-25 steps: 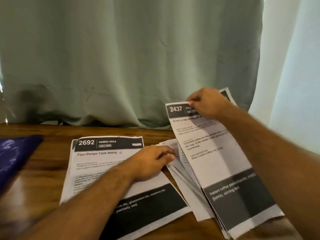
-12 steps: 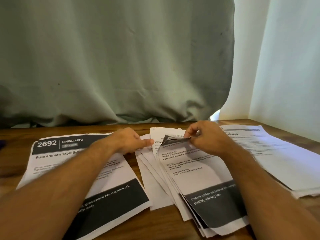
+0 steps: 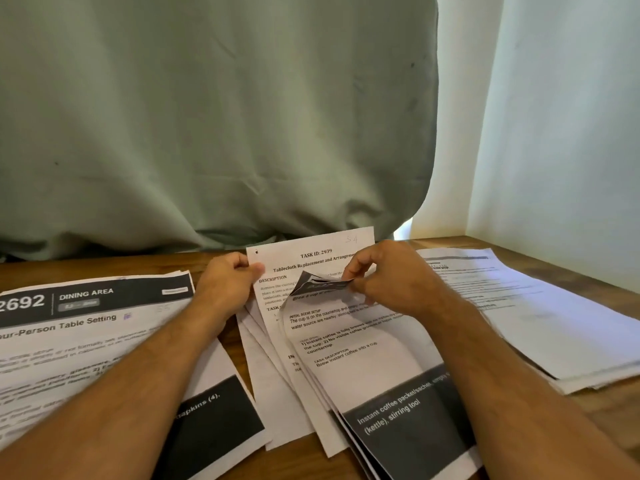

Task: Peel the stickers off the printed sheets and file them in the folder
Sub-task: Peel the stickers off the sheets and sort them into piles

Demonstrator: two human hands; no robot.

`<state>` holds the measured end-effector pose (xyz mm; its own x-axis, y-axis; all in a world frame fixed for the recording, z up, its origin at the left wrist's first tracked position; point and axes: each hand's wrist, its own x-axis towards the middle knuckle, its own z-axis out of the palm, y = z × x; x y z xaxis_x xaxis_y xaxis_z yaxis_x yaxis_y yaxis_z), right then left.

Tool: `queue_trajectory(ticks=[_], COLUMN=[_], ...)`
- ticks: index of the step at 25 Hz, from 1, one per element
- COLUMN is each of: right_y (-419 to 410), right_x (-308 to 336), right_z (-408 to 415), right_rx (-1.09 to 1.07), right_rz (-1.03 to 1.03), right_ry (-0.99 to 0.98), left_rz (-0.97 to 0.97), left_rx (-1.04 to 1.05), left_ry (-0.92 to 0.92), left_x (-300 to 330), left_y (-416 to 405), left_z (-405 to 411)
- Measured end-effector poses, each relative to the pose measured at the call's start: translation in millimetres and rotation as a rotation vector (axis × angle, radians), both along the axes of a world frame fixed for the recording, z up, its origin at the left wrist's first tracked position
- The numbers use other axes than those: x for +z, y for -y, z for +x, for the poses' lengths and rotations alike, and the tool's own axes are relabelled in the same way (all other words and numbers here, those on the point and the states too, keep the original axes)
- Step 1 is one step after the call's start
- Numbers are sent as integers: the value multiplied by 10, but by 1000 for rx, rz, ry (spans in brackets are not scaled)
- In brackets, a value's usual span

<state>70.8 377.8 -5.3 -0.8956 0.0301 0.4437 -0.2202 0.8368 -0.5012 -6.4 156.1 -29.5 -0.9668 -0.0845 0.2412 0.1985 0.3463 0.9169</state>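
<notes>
While right hand [image 3: 388, 278] pinches coffee sheet [image 3: 363, 344] top, left hand [image 3: 228, 285] gripping stack [image 3: 270, 358]: peeling stage; next, steady pull.

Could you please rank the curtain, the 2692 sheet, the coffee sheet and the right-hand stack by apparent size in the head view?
1. Curtain, by far the largest.
2. 2692 sheet, though cropped and near the camera.
3. Coffee sheet and right-hand stack look alike; arms cover part of each, so no ranking.

Bare forearms, no sleeves/jewellery.
</notes>
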Motion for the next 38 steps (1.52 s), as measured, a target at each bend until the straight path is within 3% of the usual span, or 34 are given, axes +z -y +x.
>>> queue_trajectory(ticks=[7,9,13,15,16,17,19,21,26,33,38], right_y=[-17,-19,-24,-10,-5,-4,-10,-9,-8,-5,-8], right_x=[-25,-30,-49,-48,-48,-52,-68,-67,-87,-113,-117], right_z=[52,48,43,39,39,37,27,15,-6,-12,-24], right_rx=[62,56,89,74,62,55,55,58,48,41,39], right_rz=[-50,-45,-33,-12,-11,-15,-18,-18,-6,-46,-45], right_ry=[49,-24,-44,-6,3,10,24,36,41,42,19], left_rz=[179,227,129,170,146,24,-438,-747,-563,-550,-228], left_rx=[-58,-204,-660,-683,-599,-461,-150,-58,-18,58,-172], left_ry=[36,9,-10,21,25,6,-32,34,-53,-205,-197], left_x=[-10,46,178,188,175,153,67,-21,6,112,96], left_y=[1,20,140,158,156,150,171,189,107,76,70], left_z=[43,145,357,375,345,284,129,69,108,192,228])
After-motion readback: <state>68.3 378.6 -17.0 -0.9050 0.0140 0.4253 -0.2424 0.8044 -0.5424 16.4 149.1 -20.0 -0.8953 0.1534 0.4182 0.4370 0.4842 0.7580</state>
